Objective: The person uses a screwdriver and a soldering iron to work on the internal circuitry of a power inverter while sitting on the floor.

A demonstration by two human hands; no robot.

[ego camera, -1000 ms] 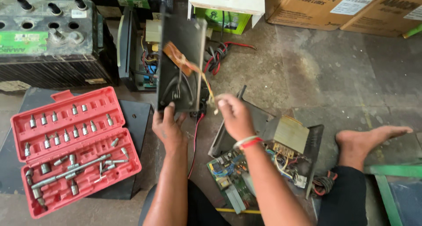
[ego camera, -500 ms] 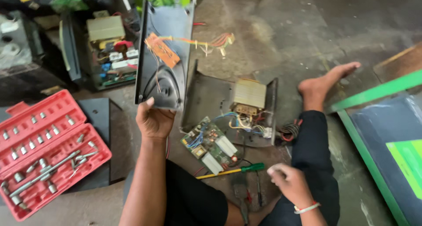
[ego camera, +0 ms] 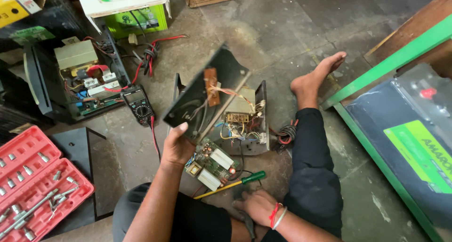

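- Your left hand (ego camera: 176,148) grips the lower edge of the black sheet-metal cover panel (ego camera: 207,94), fingers curled behind it and the thumb pressed on its inner face; the panel stands tilted, its long axis running from your hand up and away toward the far side of the concrete floor (ego camera: 278,39).
- A small brown circuit strip (ego camera: 211,86) with thin wires sits on the panel's inner face, and the wires trail down into the open black chassis (ego camera: 256,129) just behind it, so the panel and the chassis remain joined.
- Your right hand (ego camera: 256,206) rests low between your legs, fingers curled down on a dark object; what it is, and whether it is truly grasped, cannot be told.
- The yellow-shafted, green-handled screwdriver (ego camera: 238,182) lies on the floor just beyond the right hand's fingertips, apart from them, its long axis running left to right with the handle toward the right. The right hand is by far the nearer of the two.
- A green circuit board with white blocks (ego camera: 212,163) lies between the screwdriver and the left wrist, just beside the chassis.
- Toward the left edge of the floor: a black multimeter (ego camera: 137,104) with red lead, a second opened unit with a transformer (ego camera: 75,77), and a red socket-set case (ego camera: 35,185), all well apart from both hands.
- At right, a green-framed rack (ego camera: 376,68) holds a dark battery (ego camera: 405,129).
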